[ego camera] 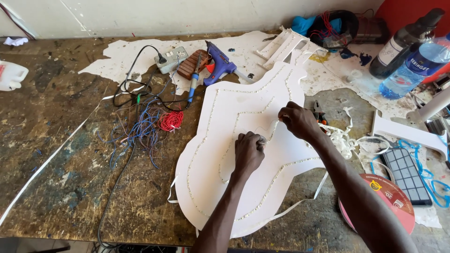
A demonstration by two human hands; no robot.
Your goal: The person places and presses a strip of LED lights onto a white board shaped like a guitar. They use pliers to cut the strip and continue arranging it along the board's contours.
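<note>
Two hands on white guitar-shaped foam board (220, 154), flat on worn workbench (61, 154). Thin strip pinched in right hand (296, 121) — left hand (248, 150) fisted, pressing strip end down. Strip best kept taut, seated along dotted line.

Bright, even daylight on my head view, sharp through the middle.

I see soft, short shadows under both forearms on the white board (243, 140), and mild glare washes out its upper part and the pale wall (187, 14). The plastic bottle (412, 65) catches highlights. Straight edges bow toward the corners, and the bottom edge goes dark and slightly soft.
</note>
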